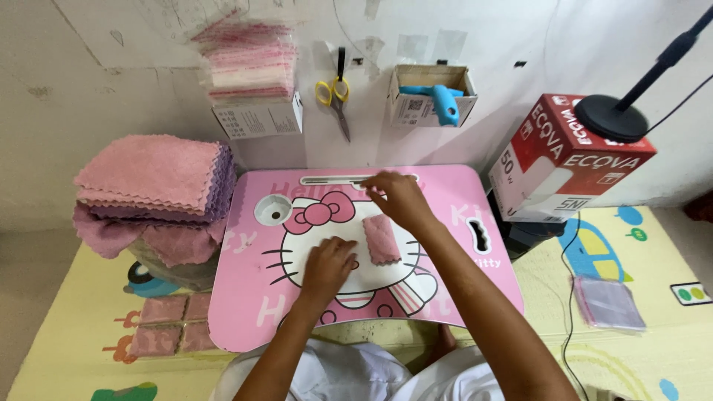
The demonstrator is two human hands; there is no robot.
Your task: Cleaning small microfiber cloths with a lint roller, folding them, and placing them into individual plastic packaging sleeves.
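Head view, left to right: a stack of pink cloths [152, 182] sits at the left of the frame beside the pink lap table [260, 297]. At centre, the left hand [327, 269] lies flat on the tabletop, fingers together, just beside a small pink cloth [381, 239], folded into a narrow upright rectangle with wavy edges. The right hand [401, 199] rests at the cloth's top edge, fingers curled together. A red-and-white box [564, 160] stands at upper right.

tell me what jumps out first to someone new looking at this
The bright pink lap table with its cartoon cat fills the centre, where the left hand and right hand flank a small folded pink cloth. At far left sits a tall stack of pink cloths.
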